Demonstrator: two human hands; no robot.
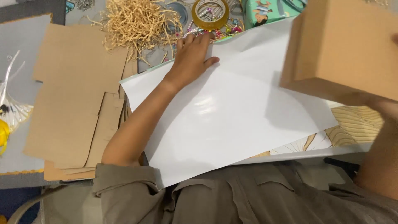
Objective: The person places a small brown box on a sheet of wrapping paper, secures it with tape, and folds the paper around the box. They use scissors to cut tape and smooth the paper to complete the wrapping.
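A large white sheet of paper (232,112) lies across the table in front of me. My left hand (191,56) rests flat on its far left corner, fingers spread toward a string of coloured beads (226,30). A brown cardboard box (344,45) hangs above the right side of the sheet, held from below and behind by my right hand (383,105), of which only a little shows at the box's lower right edge.
Flat cardboard box blanks (74,95) lie at the left. Shredded paper straw (139,23) sits at the back, beside a roll of clear tape (210,13) and a teal printed box (265,11). Patterned wrapping paper (356,124) shows under the sheet at right.
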